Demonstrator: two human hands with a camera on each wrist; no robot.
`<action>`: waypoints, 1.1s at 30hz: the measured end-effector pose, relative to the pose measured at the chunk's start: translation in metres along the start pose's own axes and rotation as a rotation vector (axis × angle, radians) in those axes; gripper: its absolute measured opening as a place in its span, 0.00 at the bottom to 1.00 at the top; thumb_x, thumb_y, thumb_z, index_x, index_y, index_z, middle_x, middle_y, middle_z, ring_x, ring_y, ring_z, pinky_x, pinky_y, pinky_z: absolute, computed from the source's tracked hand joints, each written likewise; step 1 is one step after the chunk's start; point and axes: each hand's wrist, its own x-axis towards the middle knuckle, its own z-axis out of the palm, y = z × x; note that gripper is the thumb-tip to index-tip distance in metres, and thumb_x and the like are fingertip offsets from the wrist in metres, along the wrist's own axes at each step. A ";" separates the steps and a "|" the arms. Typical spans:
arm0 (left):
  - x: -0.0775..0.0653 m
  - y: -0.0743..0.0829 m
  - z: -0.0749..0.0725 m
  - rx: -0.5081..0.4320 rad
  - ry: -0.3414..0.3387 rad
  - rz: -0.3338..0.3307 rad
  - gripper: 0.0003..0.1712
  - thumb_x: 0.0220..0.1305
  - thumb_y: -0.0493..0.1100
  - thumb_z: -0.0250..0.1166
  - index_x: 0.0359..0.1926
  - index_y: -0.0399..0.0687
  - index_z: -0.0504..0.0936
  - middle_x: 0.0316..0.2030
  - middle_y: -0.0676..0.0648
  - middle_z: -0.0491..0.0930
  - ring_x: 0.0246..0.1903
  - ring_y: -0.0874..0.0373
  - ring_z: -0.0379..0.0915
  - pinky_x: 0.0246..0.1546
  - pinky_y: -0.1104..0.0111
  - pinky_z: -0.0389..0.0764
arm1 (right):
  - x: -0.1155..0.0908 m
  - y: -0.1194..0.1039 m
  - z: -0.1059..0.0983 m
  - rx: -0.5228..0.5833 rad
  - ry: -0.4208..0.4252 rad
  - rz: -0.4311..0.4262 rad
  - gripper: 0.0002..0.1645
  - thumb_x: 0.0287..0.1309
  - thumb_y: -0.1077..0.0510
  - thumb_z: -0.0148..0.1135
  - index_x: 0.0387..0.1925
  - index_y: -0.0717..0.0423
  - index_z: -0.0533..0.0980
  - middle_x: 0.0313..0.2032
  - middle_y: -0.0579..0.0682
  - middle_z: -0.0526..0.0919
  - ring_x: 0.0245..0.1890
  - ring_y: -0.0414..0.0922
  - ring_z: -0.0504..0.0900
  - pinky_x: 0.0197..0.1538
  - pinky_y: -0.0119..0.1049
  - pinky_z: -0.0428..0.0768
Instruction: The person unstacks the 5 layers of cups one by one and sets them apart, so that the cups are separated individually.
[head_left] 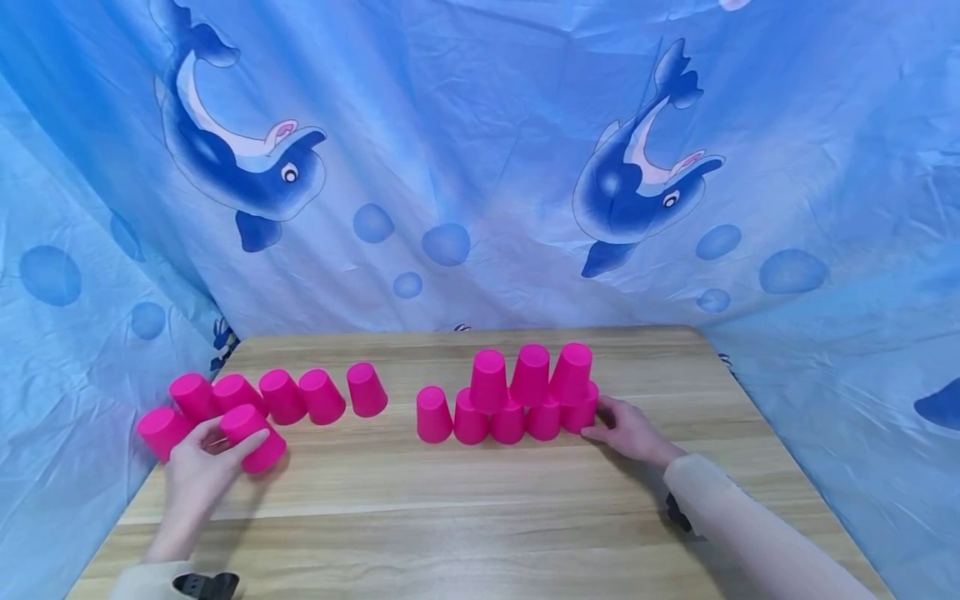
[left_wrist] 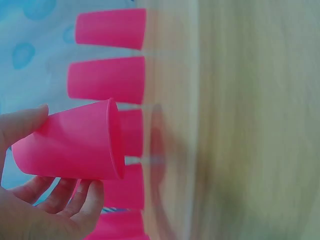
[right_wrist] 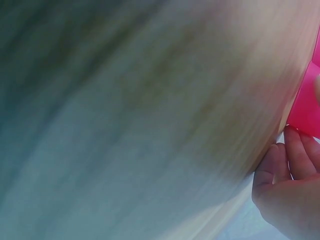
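My left hand (head_left: 197, 467) grips a pink cup (head_left: 258, 442), turned mouth-down and somewhat tilted, between thumb and fingers. In the left wrist view that held cup (left_wrist: 70, 142) hangs above the table, its rim apart from the wood. On the right, upside-down pink cups form a lower row, with three more (head_left: 531, 377) standing on top of it. At the right end of this row, my right hand (head_left: 632, 429) holds the bottom cup (head_left: 577, 417) with thumb in front and fingers behind. Only part of that cup (right_wrist: 306, 107) shows in the right wrist view.
Several upside-down pink cups (head_left: 283, 397) stand along the left back of the wooden table (head_left: 480, 517). One cup (head_left: 433, 415) at the left end of the right-hand row carries nothing on top. Behind hangs a blue curtain (head_left: 480, 150) printed with dolphins.
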 end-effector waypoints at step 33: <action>0.033 -0.027 -0.014 0.096 0.020 -0.094 0.49 0.57 0.58 0.68 0.67 0.29 0.60 0.57 0.25 0.68 0.55 0.31 0.65 0.49 0.42 0.69 | 0.000 0.000 0.000 0.030 0.001 0.004 0.38 0.53 0.57 0.71 0.64 0.62 0.67 0.60 0.59 0.72 0.61 0.56 0.70 0.59 0.50 0.69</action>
